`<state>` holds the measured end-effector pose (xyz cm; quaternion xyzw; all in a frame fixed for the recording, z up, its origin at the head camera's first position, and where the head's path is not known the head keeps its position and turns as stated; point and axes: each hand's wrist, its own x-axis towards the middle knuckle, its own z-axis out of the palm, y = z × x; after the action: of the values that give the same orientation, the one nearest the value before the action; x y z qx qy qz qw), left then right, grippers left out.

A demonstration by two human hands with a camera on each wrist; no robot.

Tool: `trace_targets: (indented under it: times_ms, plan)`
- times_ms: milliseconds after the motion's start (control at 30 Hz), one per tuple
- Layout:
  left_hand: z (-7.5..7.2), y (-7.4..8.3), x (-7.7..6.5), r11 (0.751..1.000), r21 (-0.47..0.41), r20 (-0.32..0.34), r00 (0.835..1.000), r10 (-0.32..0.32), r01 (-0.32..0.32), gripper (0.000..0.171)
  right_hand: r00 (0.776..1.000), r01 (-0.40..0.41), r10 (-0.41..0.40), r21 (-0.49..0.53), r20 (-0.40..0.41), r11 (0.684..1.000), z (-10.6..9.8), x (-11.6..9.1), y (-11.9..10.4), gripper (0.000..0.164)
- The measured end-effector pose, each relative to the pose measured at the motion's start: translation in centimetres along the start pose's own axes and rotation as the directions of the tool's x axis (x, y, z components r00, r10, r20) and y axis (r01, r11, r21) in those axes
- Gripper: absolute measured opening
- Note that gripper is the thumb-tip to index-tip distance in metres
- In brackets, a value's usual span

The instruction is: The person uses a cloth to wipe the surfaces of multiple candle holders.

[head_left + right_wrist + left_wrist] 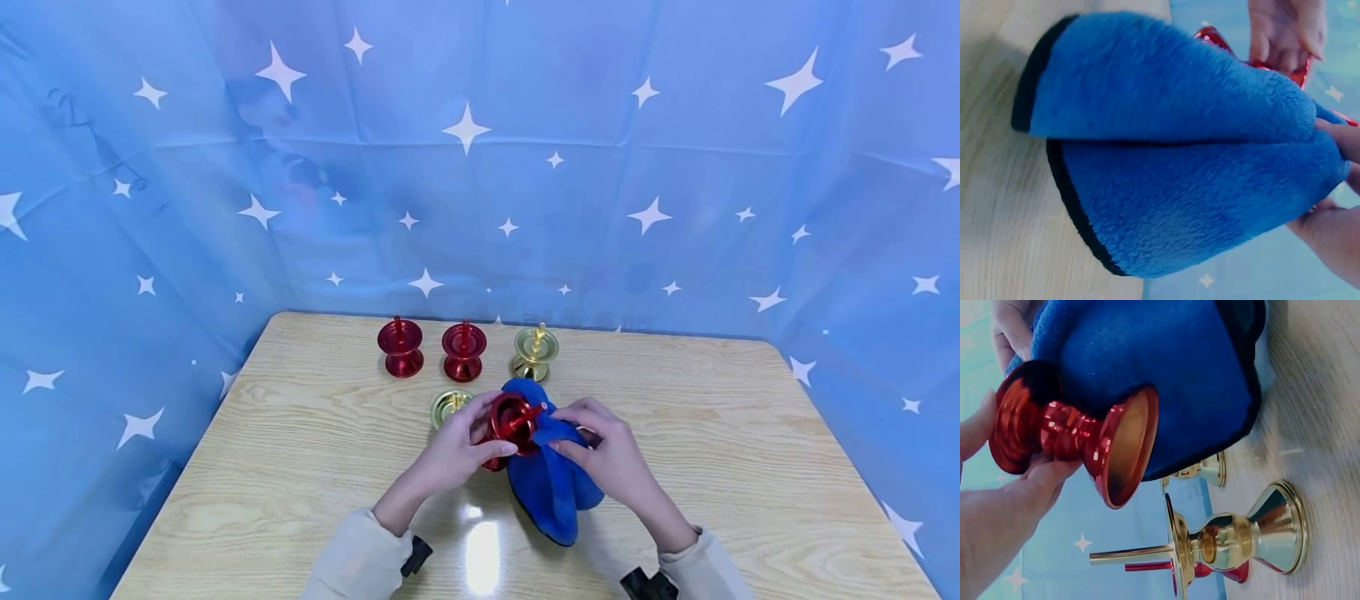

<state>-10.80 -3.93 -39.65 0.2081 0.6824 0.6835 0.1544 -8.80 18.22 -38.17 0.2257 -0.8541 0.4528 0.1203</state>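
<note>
Farthest left, beyond the left hand, stands a shiny red, waisted, metal-looking candle holder with a dish and spike [402,343]; a matching red holder [463,348] stands to its right, also beyond that hand. A pale gold, metal-looking spiked holder [444,406] stands on the wood-grain bench [712,417] just past the left hand's fingers. The left hand [453,446] grips a glossy red spiked candle holder [502,427], tilted and raised off the bench, its spike leaning toward the right hand. Against that holder, between the hands, hangs a blue plush cloth with dark edging [536,487]. A second gold holder [532,352] stands beyond the cloth, ahead of and left of the right hand [611,454], which pinches the cloth's upper folds.

The step in hand looks like wiping the held holder. The next move seems to call for a steady left grip while the right hand works cloth around dish and spike.
</note>
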Motion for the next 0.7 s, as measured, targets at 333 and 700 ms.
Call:
trace_targets:
  times_ms: [333, 700]
  plan:
    - [-1.2, 1.4, 0.9, 0.999, 0.031, -0.203, 0.979, -0.016, 0.023, 0.058, 0.999, -0.047, 0.048, 0.087, -0.008, 0.995, -0.7, -0.5, 0.0, 0.028]
    - [0.4, 1.4, 1.6, 0.985, 0.146, -0.213, 0.975, -0.056, 0.089, 0.052, 0.997, -0.043, 0.053, 0.154, -0.061, 0.987, 1.1, 0.0, -0.6, 0.028]
